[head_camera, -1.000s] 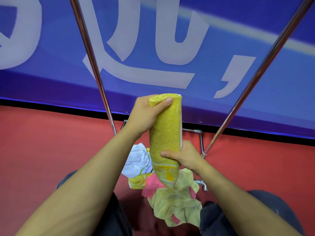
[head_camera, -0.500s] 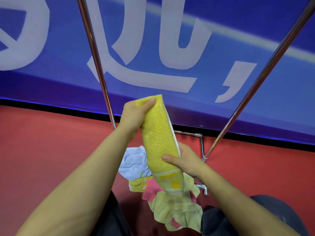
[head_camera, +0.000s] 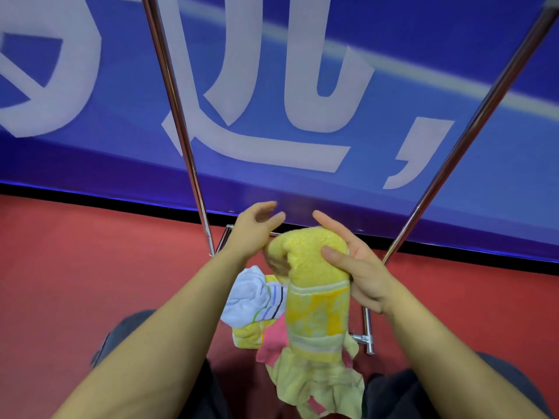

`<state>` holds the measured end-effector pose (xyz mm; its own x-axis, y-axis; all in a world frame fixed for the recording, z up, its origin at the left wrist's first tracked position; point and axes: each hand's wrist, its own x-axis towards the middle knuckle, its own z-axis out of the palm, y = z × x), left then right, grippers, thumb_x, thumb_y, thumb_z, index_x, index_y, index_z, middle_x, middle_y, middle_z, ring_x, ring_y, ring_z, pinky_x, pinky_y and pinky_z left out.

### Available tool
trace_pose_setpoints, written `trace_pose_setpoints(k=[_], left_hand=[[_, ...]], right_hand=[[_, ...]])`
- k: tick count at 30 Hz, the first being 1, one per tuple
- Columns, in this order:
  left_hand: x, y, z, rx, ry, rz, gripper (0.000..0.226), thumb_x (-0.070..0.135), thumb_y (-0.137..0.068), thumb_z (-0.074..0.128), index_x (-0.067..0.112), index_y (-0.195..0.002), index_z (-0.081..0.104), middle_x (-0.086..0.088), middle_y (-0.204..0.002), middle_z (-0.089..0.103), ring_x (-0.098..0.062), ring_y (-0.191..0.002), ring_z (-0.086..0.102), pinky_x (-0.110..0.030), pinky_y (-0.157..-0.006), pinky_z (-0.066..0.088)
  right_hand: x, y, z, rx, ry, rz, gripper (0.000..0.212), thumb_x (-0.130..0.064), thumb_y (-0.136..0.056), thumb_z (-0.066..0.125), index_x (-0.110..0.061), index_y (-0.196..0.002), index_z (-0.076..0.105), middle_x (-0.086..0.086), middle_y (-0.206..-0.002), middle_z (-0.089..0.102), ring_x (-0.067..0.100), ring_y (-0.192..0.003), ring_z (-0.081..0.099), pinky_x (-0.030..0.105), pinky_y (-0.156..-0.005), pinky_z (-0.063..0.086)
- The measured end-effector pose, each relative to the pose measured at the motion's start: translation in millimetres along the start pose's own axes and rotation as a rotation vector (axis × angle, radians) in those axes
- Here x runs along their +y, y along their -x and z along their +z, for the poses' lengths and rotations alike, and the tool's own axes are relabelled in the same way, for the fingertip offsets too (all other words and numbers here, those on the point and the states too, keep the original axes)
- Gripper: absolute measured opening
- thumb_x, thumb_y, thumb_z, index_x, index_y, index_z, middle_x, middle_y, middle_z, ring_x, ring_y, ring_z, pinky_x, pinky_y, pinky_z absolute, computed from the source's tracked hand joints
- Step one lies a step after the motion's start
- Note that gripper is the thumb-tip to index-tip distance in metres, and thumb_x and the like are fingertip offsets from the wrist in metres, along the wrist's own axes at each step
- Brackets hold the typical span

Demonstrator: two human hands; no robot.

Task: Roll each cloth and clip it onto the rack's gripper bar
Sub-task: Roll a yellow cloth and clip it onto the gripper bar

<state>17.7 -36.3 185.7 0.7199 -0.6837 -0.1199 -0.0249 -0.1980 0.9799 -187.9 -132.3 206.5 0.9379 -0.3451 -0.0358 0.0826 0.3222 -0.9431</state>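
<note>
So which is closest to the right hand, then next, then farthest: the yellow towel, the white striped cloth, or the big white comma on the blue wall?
From the right hand, in the head view:
1. Yellow towel: touching the hand, on its left.
2. White striped cloth: past the towel, lower left.
3. White comma: up on the blue wall behind.
</note>
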Motion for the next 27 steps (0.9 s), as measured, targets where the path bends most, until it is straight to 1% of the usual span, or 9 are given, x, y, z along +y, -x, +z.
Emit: trace_pose_setpoints(k=[2,4,6,9,12,14,18,23,27], left_hand=[[15.2,16.3,7.5,-0.25,0.118,0.016,0.039,0.04,-0.104,0.052,0.016,-0.13,0.067,-0.001,-0.129,0.071,-0.016,-0.122,0.065,-0.043,-0.111,0.047],[23.5,30.2,14.8,-0.483,0.23,-0.076,0.063,0.058,-0.103,0.036,0.011,-0.133,0.066,-0.014,-0.132,0.068,-0.028,-0.126,0.063,-0.047,-0.111,0.046],[22.8,38.0,21.2,-0.594,0.266,-0.13,0.081,0.069,-0.099,0.029,0.004,-0.138,0.06,-0.024,-0.138,0.061,-0.039,-0.131,0.057,-0.054,-0.115,0.041],[26.0,47.3,26.3,-0.609,0.282,-0.153,0.086,0.073,-0.096,0.024,0.007,-0.141,0.056,-0.016,-0.139,0.063,-0.031,-0.13,0.06,-0.048,-0.112,0.045],[28.9,51.7,28.3,-0.625,0.3,-0.154,0.083,0.069,-0.093,0.022,0.012,-0.143,0.054,-0.01,-0.138,0.065,-0.026,-0.129,0.062,-0.041,-0.107,0.049],[26.0,51.6,28.2,-0.634,0.3,-0.139,0.078,0.067,-0.098,0.021,0.013,-0.145,0.053,-0.01,-0.14,0.064,-0.026,-0.131,0.06,-0.046,-0.112,0.044],[20.1,46.9,26.2,-0.605,0.298,-0.125,0.075,0.063,-0.104,0.021,0.009,-0.144,0.055,-0.016,-0.141,0.062,-0.032,-0.133,0.058,-0.056,-0.118,0.037],[19.8,49.7,30.5,-0.631,0.302,-0.093,0.082,0.073,-0.098,0.02,0.015,-0.146,0.053,-0.011,-0.144,0.06,-0.03,-0.136,0.055,-0.057,-0.119,0.034],[19.7,50.5,34.3,-0.589,0.304,-0.086,0.086,0.077,-0.094,0.021,0.016,-0.144,0.055,-0.013,-0.143,0.061,-0.031,-0.135,0.056,-0.059,-0.119,0.033]], right_hand=[[-3.0,-0.3,-3.9,0.054,-0.069,-0.015,0.053,-0.007,-0.095,0.056,-0.026,-0.144,0.054,0.017,-0.117,0.068,0.027,-0.103,0.069,0.039,-0.094,0.057],[-4.9,-0.6,-7.7,0.095,-0.127,-0.025,0.05,-0.01,-0.095,0.055,-0.024,-0.143,0.055,0.019,-0.12,0.067,0.027,-0.104,0.069,0.039,-0.093,0.058],[-6.5,-0.2,-10.7,0.124,-0.165,-0.033,0.05,-0.014,-0.094,0.059,-0.024,-0.142,0.056,0.019,-0.119,0.067,0.028,-0.104,0.069,0.041,-0.093,0.057],[-7.5,0.8,-13.8,0.136,-0.176,-0.029,0.061,-0.012,-0.086,0.068,-0.026,-0.144,0.054,0.017,-0.12,0.067,0.03,-0.106,0.069,0.044,-0.094,0.056],[-6.1,1.3,-12.8,0.146,-0.164,-0.028,0.068,-0.001,-0.086,0.066,-0.027,-0.146,0.05,0.017,-0.123,0.068,0.032,-0.109,0.068,0.045,-0.092,0.058],[-6.4,1.5,-10.0,0.168,-0.17,-0.032,0.07,0.003,-0.088,0.065,-0.028,-0.147,0.049,0.017,-0.124,0.068,0.033,-0.109,0.069,0.045,-0.091,0.058],[-11.2,1.0,-10.2,0.223,-0.223,-0.048,0.068,-0.002,-0.087,0.06,-0.031,-0.147,0.049,0.018,-0.131,0.066,0.037,-0.116,0.066,0.051,-0.098,0.054],[-11.3,-0.1,-9.9,0.253,-0.293,-0.047,0.068,-0.004,-0.087,0.06,-0.031,-0.147,0.047,0.017,-0.136,0.063,0.037,-0.123,0.063,0.051,-0.097,0.055],[-8.9,-1.2,-7.9,0.256,-0.323,-0.045,0.069,-0.004,-0.087,0.061,-0.031,-0.148,0.046,0.017,-0.137,0.063,0.04,-0.125,0.061,0.053,-0.097,0.054]])
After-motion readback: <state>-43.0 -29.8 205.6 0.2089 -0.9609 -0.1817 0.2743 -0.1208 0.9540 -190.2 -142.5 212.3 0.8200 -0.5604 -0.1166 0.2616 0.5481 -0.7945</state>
